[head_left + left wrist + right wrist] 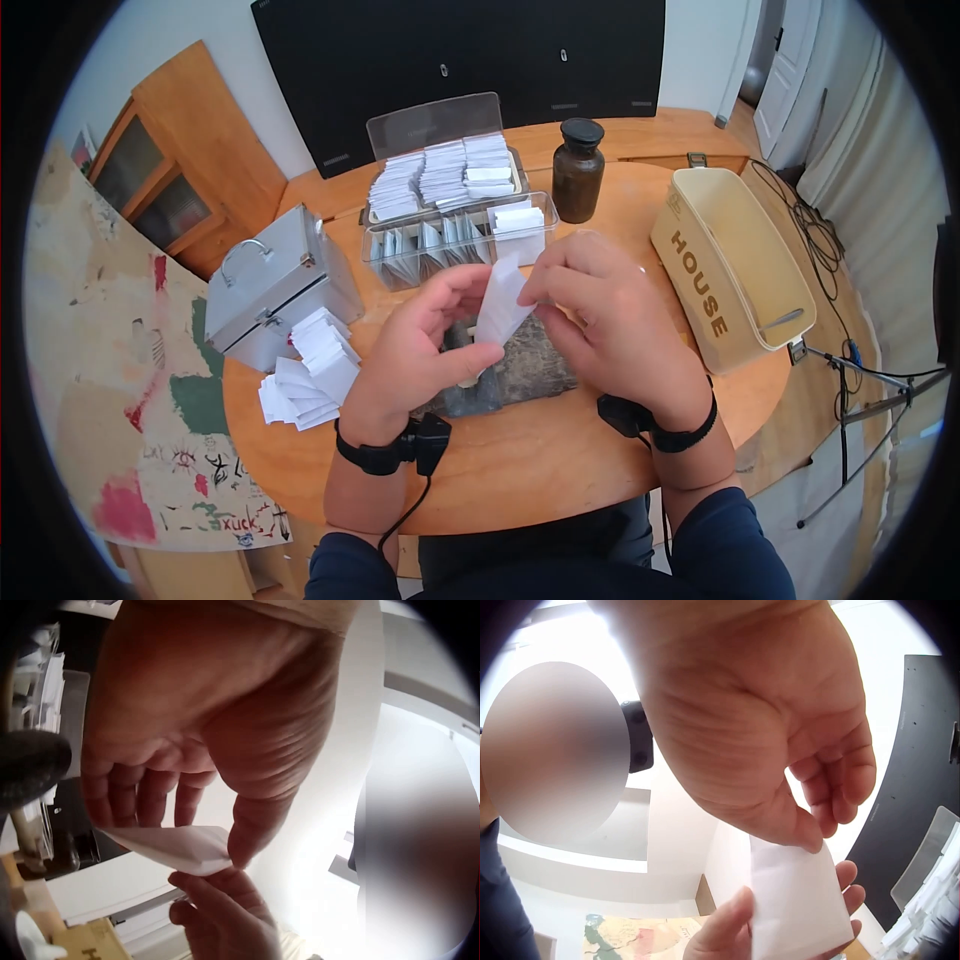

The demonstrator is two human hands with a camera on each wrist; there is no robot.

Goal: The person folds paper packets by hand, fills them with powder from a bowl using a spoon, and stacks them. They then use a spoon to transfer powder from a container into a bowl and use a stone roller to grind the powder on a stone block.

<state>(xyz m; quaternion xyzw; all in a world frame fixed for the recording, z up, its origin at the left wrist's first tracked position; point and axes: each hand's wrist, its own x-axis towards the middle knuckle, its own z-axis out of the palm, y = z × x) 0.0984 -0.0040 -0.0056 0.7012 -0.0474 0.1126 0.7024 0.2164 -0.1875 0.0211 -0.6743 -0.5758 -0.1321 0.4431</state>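
A small white paper packet (503,305) is held up between both hands above a dark board (535,365). The left hand (430,340) grips it by the side, thumb on the near face and fingers behind. At its upper right edge the right hand (610,315) pinches the paper with thumb and forefinger. In the left wrist view the packet (184,847) spans from the left fingers to the thumb. The right wrist view has the packet's flat face (795,900) below the pinching right fingertips.
Behind the hands stand a clear divided box (400,262) with packets and a fuller lidded box (443,180). A dark jar (578,175) and a cream HOUSE bin (700,275) are to the right. Leftward are a silver case (270,290) and a pile of white packets (315,370).
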